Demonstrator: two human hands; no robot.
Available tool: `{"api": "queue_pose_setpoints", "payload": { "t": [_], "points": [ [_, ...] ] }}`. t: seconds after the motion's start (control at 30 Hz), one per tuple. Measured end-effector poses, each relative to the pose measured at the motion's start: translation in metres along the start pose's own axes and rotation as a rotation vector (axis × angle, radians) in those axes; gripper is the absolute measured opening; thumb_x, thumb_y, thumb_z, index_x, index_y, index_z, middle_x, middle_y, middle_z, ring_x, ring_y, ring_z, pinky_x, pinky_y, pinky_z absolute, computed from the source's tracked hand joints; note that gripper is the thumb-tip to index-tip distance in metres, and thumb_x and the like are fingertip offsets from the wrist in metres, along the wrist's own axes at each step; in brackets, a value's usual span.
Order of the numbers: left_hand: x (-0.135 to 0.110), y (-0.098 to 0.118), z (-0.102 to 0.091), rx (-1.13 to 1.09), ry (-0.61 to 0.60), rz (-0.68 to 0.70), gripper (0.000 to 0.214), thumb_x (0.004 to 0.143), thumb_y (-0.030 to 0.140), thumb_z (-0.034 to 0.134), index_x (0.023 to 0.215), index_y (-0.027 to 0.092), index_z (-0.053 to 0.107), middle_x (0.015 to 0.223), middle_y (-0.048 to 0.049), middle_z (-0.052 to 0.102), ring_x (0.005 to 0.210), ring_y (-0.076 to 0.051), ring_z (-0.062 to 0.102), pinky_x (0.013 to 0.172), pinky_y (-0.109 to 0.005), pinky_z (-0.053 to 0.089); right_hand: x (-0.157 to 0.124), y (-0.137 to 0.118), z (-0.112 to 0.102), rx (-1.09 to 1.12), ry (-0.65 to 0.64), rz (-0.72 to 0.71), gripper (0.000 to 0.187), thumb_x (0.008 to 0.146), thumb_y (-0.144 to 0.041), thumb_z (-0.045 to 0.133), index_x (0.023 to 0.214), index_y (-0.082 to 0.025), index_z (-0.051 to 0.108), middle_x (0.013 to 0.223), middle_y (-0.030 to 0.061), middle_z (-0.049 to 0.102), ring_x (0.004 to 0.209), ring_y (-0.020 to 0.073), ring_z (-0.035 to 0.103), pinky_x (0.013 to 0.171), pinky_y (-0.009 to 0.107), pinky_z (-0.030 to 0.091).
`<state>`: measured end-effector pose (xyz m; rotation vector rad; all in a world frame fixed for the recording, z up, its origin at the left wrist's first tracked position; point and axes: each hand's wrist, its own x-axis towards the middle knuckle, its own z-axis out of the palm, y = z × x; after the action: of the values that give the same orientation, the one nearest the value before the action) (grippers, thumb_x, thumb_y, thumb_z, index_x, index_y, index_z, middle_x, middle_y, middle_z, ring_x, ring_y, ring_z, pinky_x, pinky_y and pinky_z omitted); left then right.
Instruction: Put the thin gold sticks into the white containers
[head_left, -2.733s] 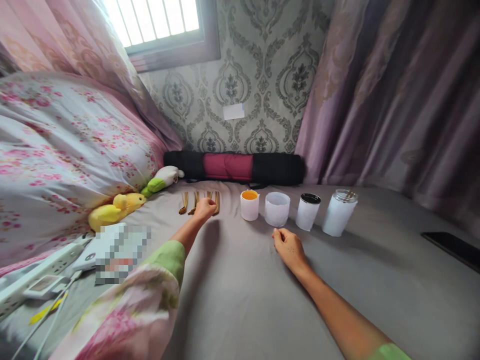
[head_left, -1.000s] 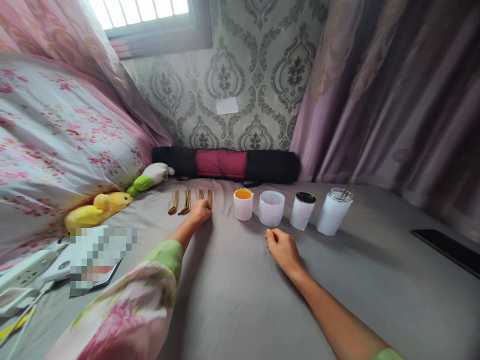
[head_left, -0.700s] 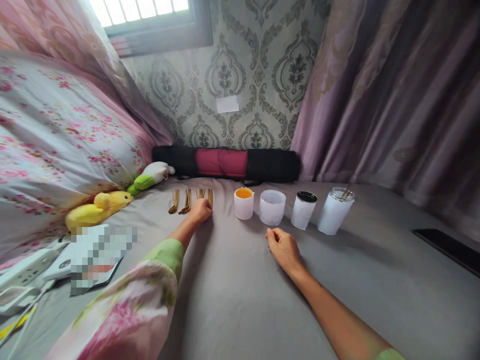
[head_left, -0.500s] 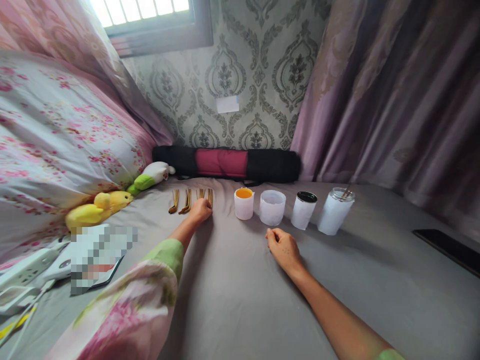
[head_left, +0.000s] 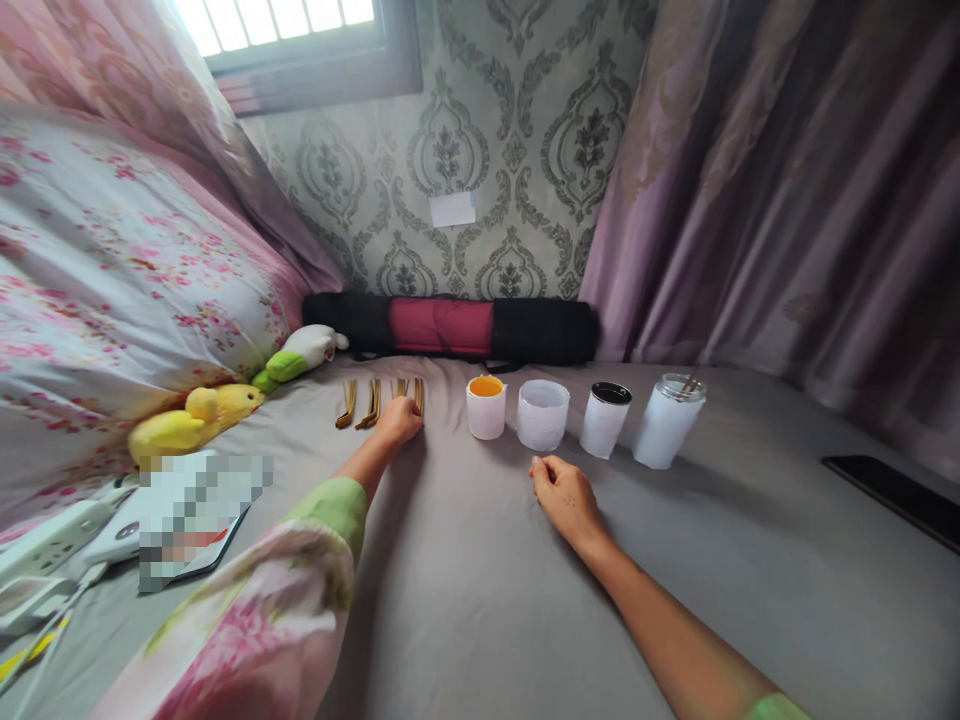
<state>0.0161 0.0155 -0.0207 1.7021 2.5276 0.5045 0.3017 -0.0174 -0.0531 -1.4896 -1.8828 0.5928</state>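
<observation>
The person's left arm [head_left: 363, 468] stretches forward, the left hand [head_left: 400, 420] turned knuckles up, its fingers curled under and their tips hidden. The bare right forearm [head_left: 651, 612] slants in from the lower right, the right hand [head_left: 568, 497] loosely curled, thumb near the forefinger.

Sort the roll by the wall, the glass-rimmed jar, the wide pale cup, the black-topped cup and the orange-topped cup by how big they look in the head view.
1. Roll, by far
2. Jar
3. Wide cup and black-topped cup: too alike to rank
4. Orange-topped cup
</observation>
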Motion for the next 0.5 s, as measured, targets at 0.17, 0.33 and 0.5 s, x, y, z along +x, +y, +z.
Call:
{"api": "queue_pose_setpoints", "payload": {
  "t": [0.17, 0.33, 0.5],
  "points": [
    [-0.0007, 0.0003, -0.0005, -0.011, 0.0, -0.011, 0.022, 0.063, 0.02, 0.053, 0.079, 0.017, 0.068, 0.086, -0.0079, 0.065, 0.084, -0.019, 0.058, 0.069, -0.022, 0.042, 0.0001, 0.0005, 0.0006, -0.014, 0.006, 0.017, 0.033, 0.08, -0.038, 0.036, 0.069, -0.021, 0.061, 0.061, 0.0015, 0.062, 0.054, 0.012, 0.052, 0.05, 0.021, 0.031],
    [-0.0015, 0.0009, -0.0013, -0.018, 0.001, -0.037, 0.021, 0.064, 0.024, 0.054, 0.079, 0.017, 0.068, 0.086, -0.008, 0.065, 0.084, -0.019, 0.058, 0.069, -0.022, 0.042, 0.0, 0.001, 0.0004, -0.005, 0.002, 0.001, 0.034, 0.081, -0.038, 0.035, 0.069, -0.021, 0.061, 0.062, 0.0014, 0.062, 0.053, 0.0115, 0.052, 0.049, 0.02, 0.031],
    [-0.0018, 0.0017, -0.0018, -0.027, 0.003, -0.064, 0.022, 0.064, 0.023, 0.053, 0.079, 0.017, 0.068, 0.086, -0.0081, 0.065, 0.084, -0.019, 0.058, 0.068, -0.022, 0.042, 0.0002, 0.0007, 0.0007, -0.009, 0.003, -0.004, 0.035, 0.08, -0.039, 0.035, 0.069, -0.019, 0.061, 0.062, 0.0026, 0.062, 0.053, 0.0116, 0.052, 0.049, 0.021, 0.03]
  ]
}}
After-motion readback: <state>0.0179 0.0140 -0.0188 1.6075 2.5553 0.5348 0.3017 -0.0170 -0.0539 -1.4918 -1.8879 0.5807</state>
